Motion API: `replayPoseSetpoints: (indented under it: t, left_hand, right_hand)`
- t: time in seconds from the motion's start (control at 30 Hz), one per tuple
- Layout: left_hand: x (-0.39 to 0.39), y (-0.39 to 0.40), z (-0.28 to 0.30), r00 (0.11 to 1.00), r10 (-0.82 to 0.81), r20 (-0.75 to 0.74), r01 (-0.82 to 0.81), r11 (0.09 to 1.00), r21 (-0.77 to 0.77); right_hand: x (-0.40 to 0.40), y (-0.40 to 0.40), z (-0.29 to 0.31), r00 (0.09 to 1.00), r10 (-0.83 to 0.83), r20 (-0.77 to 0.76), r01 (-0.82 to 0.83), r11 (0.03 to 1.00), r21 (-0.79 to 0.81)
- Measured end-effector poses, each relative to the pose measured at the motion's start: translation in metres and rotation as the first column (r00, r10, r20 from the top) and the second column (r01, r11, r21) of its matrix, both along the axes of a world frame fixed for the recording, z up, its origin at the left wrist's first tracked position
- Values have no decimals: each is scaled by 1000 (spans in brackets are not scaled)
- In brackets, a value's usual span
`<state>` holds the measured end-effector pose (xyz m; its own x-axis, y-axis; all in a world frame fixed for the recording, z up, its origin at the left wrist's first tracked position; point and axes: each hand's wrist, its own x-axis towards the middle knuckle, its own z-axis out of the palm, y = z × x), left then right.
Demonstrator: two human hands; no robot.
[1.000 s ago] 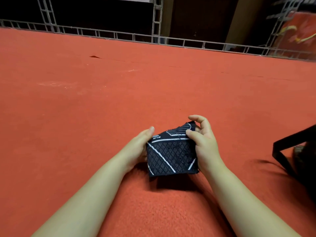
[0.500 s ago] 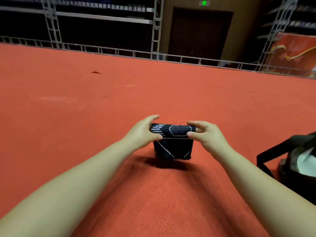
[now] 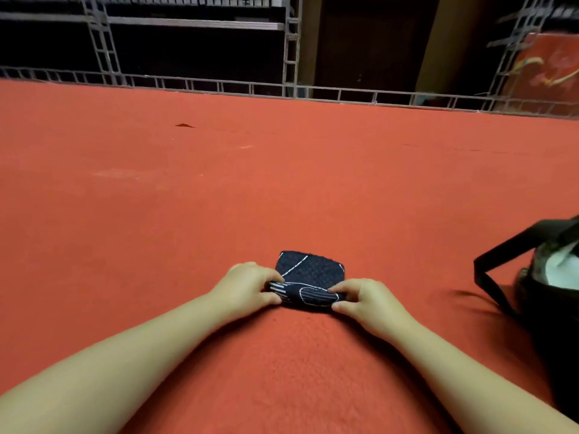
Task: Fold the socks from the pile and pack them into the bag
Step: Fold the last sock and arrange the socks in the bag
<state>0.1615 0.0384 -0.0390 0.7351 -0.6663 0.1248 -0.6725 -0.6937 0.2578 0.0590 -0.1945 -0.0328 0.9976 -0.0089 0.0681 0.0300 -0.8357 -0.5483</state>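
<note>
A folded dark navy sock bundle (image 3: 308, 272) with white line patterns lies flat on the red carpet (image 3: 282, 183) in front of me. My left hand (image 3: 247, 285) pinches its near left edge between thumb and fingers. My right hand (image 3: 365, 300) pinches the near right edge the same way. A black bag (image 3: 513, 264) with a strap stands at the right edge of the view, its mouth showing something white inside. No sock pile is in view.
A metal truss rail (image 3: 282, 89) runs along the far edge of the carpet, with truss uprights and a dark doorway behind it. A small dark scrap (image 3: 185, 125) lies on the carpet at far left.
The sock bundle was held upright above the carpet; now it lies flat on the carpet, both hands still pinching its near edge.
</note>
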Motion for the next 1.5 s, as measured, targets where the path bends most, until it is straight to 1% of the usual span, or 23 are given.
replayPoseSetpoints:
  t: [0.07,0.17,0.23,0.3,0.37,0.47,0.57,0.7,0.8,0.87,0.9,1.0,1.07,1.1,1.13,1.2,1.23,1.27,1.33,1.4,1.43,1.47,1.5]
  left_hand:
    - [-7,3,1,999,10,42,-9,1000,-15]
    - [-21,5,2,985,-24,170,24,1000,1]
    - [-26,7,2,986,-34,162,39,999,-27]
    - [-27,12,4,994,-87,69,92,993,-74]
    - [-28,17,8,983,-165,-76,159,984,-82]
    - [-33,22,10,942,-174,-287,144,982,-120]
    - [-35,24,15,924,-155,-349,113,984,-138]
    - [-39,24,25,890,-131,-437,57,982,-180]
    - [-39,18,18,861,-52,-506,-97,960,-264]
    - [-35,11,13,857,34,-515,-208,936,-284]
    - [-33,7,11,866,81,-494,-230,941,-249]
    - [-30,-2,8,908,197,-369,-229,972,-45]
    - [-28,-3,10,877,228,-424,-261,965,-22]
    - [-27,-3,12,853,231,-467,-270,963,-17]
    - [-28,-4,16,836,225,-500,-258,966,4]
    - [-31,-5,23,813,215,-541,-206,975,79]
    - [-34,-6,25,798,206,-566,-188,978,91]
    - [-36,-7,26,778,185,-601,-182,981,66]
    - [-41,-10,28,708,89,-701,-225,969,-105]
    - [-50,-21,37,602,-60,-796,-339,883,-324]
    - [-56,-29,43,574,-112,-811,-400,826,-398]
    - [-62,-37,49,588,-132,-798,-439,776,-452]
    - [-70,-48,56,624,-132,-770,-455,740,-496]
  right_hand:
    - [-6,6,2,1000,-13,17,14,998,-56]
    - [-12,10,1,999,-25,40,29,995,-96]
    - [-15,11,1,999,-29,32,32,996,-86]
    - [-16,11,2,1000,-2,21,4,998,-68]
    - [-18,10,4,999,44,14,-44,998,-48]
    - [-22,7,9,986,158,-54,-161,986,-42]
    - [-25,5,16,963,229,-143,-231,973,7]
    - [-26,3,25,956,203,-211,-178,975,134]
    - [-24,10,20,975,84,-205,-32,969,244]
    - [-18,17,12,981,-63,-185,100,975,196]
    - [-15,21,8,974,-138,-179,165,975,148]
    - [-6,31,3,936,-287,-204,285,958,-40]
    - [-1,33,6,908,-340,-245,299,935,-189]
    - [1,31,7,897,-351,-269,292,927,-236]
    - [1,30,8,887,-344,-308,280,931,-234]
    - [-1,26,11,874,-289,-391,246,956,-158]
    - [-5,25,13,876,-249,-412,219,968,-120]
    - [-10,25,17,881,-220,-418,204,975,-83]
    - [-22,23,24,916,-181,-359,199,980,14]
    - [-32,16,30,955,-137,-263,182,971,156]
    - [-39,12,32,959,-132,-250,205,934,292]
    - [-45,9,35,954,-144,-262,253,855,452]
    - [-52,3,37,946,-188,-263,308,768,562]
